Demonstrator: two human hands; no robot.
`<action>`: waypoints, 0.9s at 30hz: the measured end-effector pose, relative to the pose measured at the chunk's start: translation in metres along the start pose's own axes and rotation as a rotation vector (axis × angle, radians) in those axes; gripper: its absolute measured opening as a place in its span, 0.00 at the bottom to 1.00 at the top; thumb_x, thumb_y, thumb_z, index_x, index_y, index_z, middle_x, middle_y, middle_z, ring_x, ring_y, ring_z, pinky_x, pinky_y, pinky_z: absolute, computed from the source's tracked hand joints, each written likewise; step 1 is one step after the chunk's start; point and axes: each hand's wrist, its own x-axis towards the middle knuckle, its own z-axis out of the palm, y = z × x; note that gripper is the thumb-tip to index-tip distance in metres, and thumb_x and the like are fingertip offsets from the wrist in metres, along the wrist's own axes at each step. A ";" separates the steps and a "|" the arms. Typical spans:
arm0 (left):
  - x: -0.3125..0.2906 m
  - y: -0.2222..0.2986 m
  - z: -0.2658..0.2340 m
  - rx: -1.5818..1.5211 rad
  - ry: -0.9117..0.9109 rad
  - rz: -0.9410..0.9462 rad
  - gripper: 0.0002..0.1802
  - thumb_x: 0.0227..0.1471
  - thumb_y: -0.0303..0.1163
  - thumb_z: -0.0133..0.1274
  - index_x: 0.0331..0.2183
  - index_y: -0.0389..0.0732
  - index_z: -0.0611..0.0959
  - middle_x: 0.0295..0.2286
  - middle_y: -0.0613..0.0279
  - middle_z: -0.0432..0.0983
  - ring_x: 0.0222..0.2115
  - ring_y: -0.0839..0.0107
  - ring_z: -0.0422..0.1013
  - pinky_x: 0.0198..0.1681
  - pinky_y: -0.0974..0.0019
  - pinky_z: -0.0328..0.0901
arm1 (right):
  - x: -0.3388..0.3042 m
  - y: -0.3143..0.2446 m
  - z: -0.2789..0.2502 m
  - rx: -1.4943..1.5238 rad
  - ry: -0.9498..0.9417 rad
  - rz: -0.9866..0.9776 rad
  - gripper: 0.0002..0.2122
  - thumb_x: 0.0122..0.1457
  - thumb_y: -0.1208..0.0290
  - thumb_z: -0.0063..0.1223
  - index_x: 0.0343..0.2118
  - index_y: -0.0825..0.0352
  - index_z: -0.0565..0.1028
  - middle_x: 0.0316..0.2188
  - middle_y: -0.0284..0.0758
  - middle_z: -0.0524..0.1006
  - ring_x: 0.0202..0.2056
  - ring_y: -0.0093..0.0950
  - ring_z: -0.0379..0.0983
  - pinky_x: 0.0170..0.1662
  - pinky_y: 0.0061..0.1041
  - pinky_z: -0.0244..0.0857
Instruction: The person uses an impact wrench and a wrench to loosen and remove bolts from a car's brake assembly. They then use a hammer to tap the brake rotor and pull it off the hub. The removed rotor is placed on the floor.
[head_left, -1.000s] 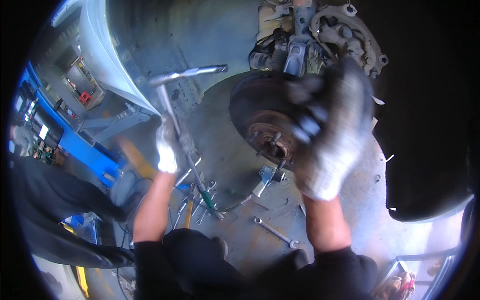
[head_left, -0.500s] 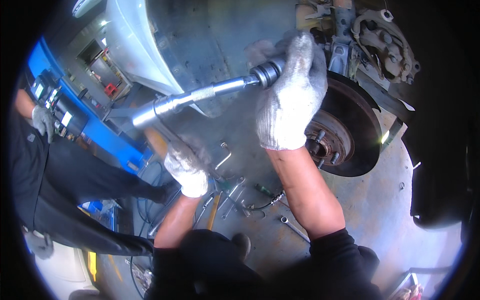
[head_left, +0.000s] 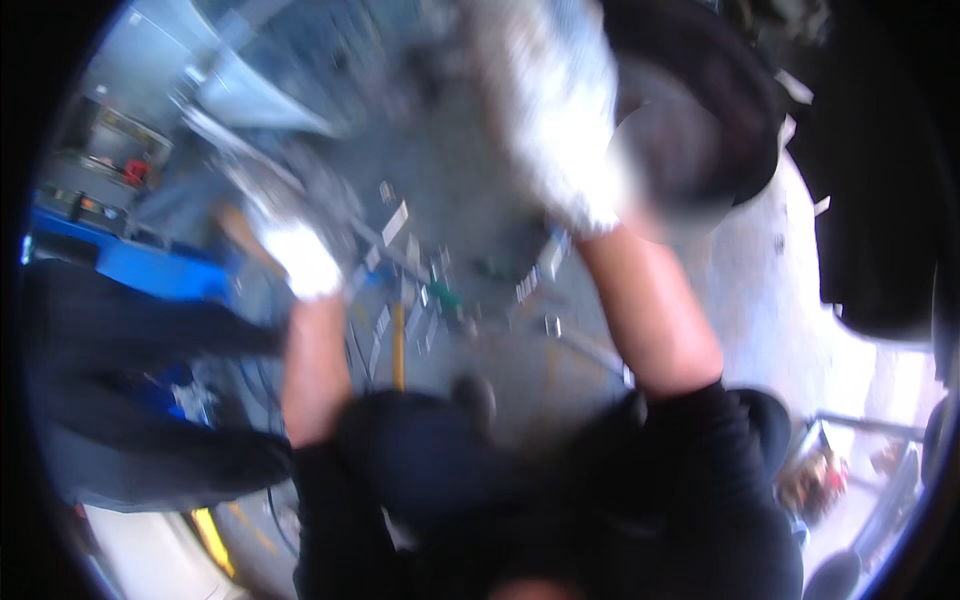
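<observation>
Motion smears this moment. My left hand (head_left: 295,250), in a white knit glove, is closed around a long chrome socket wrench (head_left: 235,140). The wrench's bright head extends up and left of the glove, and its outline is streaked. Farther up and to the right is my right hand (head_left: 550,120), also gloved in white. Its fingers blur into the background near the top edge, so whether they grip anything does not show. Just right of this hand stands a dark brake disc (head_left: 740,120) with its lighter hub, partly behind the wrist.
Several blurred hand tools lie on the floor beneath my arms, among them a yellow-handled one (head_left: 399,345) and a wrench (head_left: 595,357). At left are a person's dark-trousered legs (head_left: 150,330) and a blue metal beam (head_left: 160,270). A pale car panel (head_left: 250,95) hangs at upper left.
My view has swung, so the scene sits higher. My left hand with the wrench has shifted up and left. My right hand, earlier around the socket end, is now higher and smeared.
</observation>
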 end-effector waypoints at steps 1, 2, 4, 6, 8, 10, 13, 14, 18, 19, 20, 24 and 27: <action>0.002 0.002 0.000 0.274 -0.141 0.114 0.37 0.62 0.73 0.39 0.34 0.47 0.78 0.16 0.70 0.61 0.12 0.72 0.55 0.17 0.65 0.54 | -0.008 0.019 0.000 -0.088 0.006 -0.086 0.17 0.67 0.67 0.49 0.51 0.74 0.78 0.41 0.49 0.83 0.40 0.46 0.80 0.48 0.42 0.73; 0.003 -0.001 0.003 0.296 0.103 0.089 0.38 0.62 0.74 0.38 0.29 0.46 0.76 0.12 0.72 0.53 0.10 0.75 0.48 0.15 0.67 0.48 | -0.031 0.036 0.002 -0.091 -0.003 -0.041 0.14 0.66 0.65 0.54 0.45 0.72 0.78 0.34 0.45 0.81 0.33 0.41 0.78 0.41 0.38 0.71; 0.005 0.000 0.008 0.205 -0.032 0.051 0.39 0.63 0.73 0.37 0.28 0.45 0.75 0.12 0.72 0.51 0.10 0.75 0.47 0.16 0.66 0.46 | -0.081 0.076 0.003 -0.098 -0.021 0.049 0.12 0.63 0.63 0.64 0.33 0.69 0.79 0.21 0.38 0.77 0.19 0.30 0.73 0.27 0.29 0.68; 0.006 -0.002 0.012 0.290 0.087 0.006 0.39 0.62 0.73 0.37 0.27 0.44 0.75 0.12 0.72 0.51 0.10 0.74 0.47 0.16 0.66 0.46 | -0.141 0.110 -0.002 -0.194 -0.317 0.279 0.16 0.63 0.58 0.62 0.30 0.70 0.81 0.25 0.42 0.81 0.22 0.35 0.78 0.30 0.32 0.72; 0.007 -0.006 0.013 0.365 0.142 -0.016 0.40 0.62 0.73 0.37 0.27 0.44 0.76 0.12 0.72 0.51 0.11 0.74 0.49 0.17 0.66 0.46 | -0.197 0.147 -0.014 -0.602 -0.894 0.726 0.17 0.64 0.55 0.58 0.38 0.66 0.84 0.33 0.45 0.84 0.36 0.42 0.81 0.41 0.37 0.75; 0.008 -0.012 0.010 0.353 0.139 -0.083 0.40 0.62 0.73 0.38 0.27 0.44 0.77 0.12 0.72 0.52 0.12 0.74 0.50 0.18 0.66 0.48 | -0.262 0.167 -0.034 -0.767 -1.167 0.744 0.22 0.60 0.47 0.57 0.40 0.65 0.84 0.38 0.48 0.83 0.40 0.45 0.82 0.45 0.41 0.75; 0.013 -0.022 0.004 0.418 0.052 -0.049 0.40 0.63 0.72 0.37 0.28 0.43 0.78 0.13 0.71 0.55 0.12 0.74 0.53 0.19 0.66 0.50 | -0.348 0.180 -0.084 -0.875 -1.544 0.850 0.20 0.57 0.47 0.60 0.41 0.60 0.84 0.40 0.44 0.84 0.42 0.43 0.82 0.47 0.38 0.75; 0.015 -0.024 0.003 0.440 0.044 -0.047 0.40 0.64 0.71 0.36 0.28 0.43 0.78 0.13 0.71 0.55 0.12 0.73 0.53 0.19 0.66 0.51 | -0.377 0.173 -0.100 -0.928 -1.598 0.816 0.20 0.56 0.47 0.61 0.41 0.58 0.84 0.40 0.41 0.85 0.41 0.42 0.83 0.46 0.37 0.75; 0.026 -0.031 0.014 0.411 0.105 -0.050 0.36 0.65 0.68 0.40 0.27 0.45 0.77 0.12 0.70 0.58 0.11 0.73 0.58 0.16 0.66 0.53 | -0.443 0.159 -0.116 -0.809 -1.222 0.754 0.12 0.63 0.56 0.53 0.39 0.55 0.83 0.33 0.37 0.85 0.29 0.40 0.83 0.28 0.42 0.74; 0.030 -0.031 0.021 0.400 0.127 -0.043 0.35 0.65 0.68 0.40 0.26 0.45 0.76 0.12 0.70 0.58 0.10 0.73 0.57 0.14 0.65 0.52 | -0.449 0.157 -0.112 -0.819 -1.161 0.771 0.12 0.62 0.57 0.53 0.41 0.57 0.82 0.35 0.38 0.84 0.32 0.39 0.83 0.32 0.41 0.75; 0.034 -0.032 0.028 0.380 0.091 -0.032 0.35 0.65 0.68 0.41 0.25 0.46 0.75 0.11 0.70 0.58 0.09 0.72 0.57 0.13 0.65 0.52 | -0.452 0.155 -0.110 -0.948 -1.236 0.685 0.13 0.62 0.58 0.53 0.43 0.59 0.81 0.37 0.38 0.84 0.35 0.39 0.83 0.35 0.40 0.75; 0.055 -0.028 0.056 0.261 0.075 -0.145 0.36 0.62 0.71 0.41 0.20 0.49 0.71 0.10 0.72 0.54 0.07 0.73 0.52 0.12 0.65 0.48 | -0.446 0.152 -0.108 -0.808 -1.246 0.971 0.17 0.59 0.63 0.54 0.49 0.64 0.78 0.43 0.42 0.83 0.45 0.39 0.82 0.46 0.39 0.77; 0.073 -0.028 0.063 0.236 0.095 -0.207 0.37 0.61 0.73 0.42 0.19 0.51 0.69 0.10 0.73 0.53 0.07 0.74 0.50 0.12 0.65 0.46 | -0.444 0.149 -0.121 -0.756 -1.035 0.927 0.19 0.57 0.64 0.54 0.50 0.66 0.76 0.45 0.44 0.82 0.46 0.41 0.82 0.47 0.41 0.76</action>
